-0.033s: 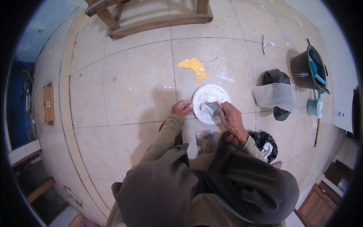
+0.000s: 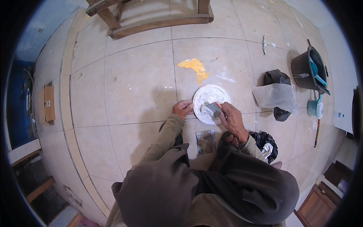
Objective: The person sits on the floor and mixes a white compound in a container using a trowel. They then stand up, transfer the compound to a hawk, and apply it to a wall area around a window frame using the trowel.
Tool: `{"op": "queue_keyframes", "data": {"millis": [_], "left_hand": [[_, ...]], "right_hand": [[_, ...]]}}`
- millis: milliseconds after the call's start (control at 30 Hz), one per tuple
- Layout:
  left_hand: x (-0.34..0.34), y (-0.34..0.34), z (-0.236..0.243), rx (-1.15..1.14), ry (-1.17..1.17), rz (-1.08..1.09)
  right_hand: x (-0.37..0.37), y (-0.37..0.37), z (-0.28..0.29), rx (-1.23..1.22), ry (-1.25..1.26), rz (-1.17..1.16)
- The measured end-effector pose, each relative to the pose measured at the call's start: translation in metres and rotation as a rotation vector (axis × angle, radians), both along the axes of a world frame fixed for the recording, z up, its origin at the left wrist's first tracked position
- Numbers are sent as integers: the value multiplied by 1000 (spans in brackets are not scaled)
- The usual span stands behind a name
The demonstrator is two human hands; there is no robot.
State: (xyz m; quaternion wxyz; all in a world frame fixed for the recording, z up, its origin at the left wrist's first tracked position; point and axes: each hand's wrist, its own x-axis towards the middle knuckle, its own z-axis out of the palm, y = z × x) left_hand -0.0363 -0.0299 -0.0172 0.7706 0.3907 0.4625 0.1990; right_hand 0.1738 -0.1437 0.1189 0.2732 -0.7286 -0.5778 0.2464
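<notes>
A round white lid [image 2: 197,93] lies on the tiled floor before me, with lumpy white paste [image 2: 207,110] spread over it. At its left rim, my left hand [image 2: 183,109] is closed, the thumb and fingers pinching the edge. My right hand [image 2: 232,120] reaches in from the right, wrapped round the red-orange handle of a putty knife [image 2: 213,108]. Its grey metal blade rests in the paste near the lid's middle. Just below the lid, between my feet, lies a stained rectangular plate [image 2: 205,142].
Yellow flaked scraps [image 2: 194,68] lie beyond the lid. To the right are a translucent plastic bag [image 2: 276,95], a dark bucket [image 2: 303,70] and a blue dipper [image 2: 314,108]. A black bag [image 2: 261,140] sits by my right forearm. Wooden framework [image 2: 162,26] stands at the far side.
The putty knife's blade has turned slightly in the paste. Both hands are in nearly the same places.
</notes>
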Motion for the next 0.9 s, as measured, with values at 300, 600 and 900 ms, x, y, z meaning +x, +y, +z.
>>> {"op": "queue_keyframes", "data": {"millis": [300, 600, 900], "left_hand": [[-3, 1, -9, -1, -20, -30], [-4, 0, -8, 7, -19, -30], [-1, 0, 3, 28, 66, -48]], "right_hand": [[-14, 5, -19, 12, -159, 71], [-18, -11, -36, -25, -92, -283], [-18, -10, -29, 44, -2, -180]]}}
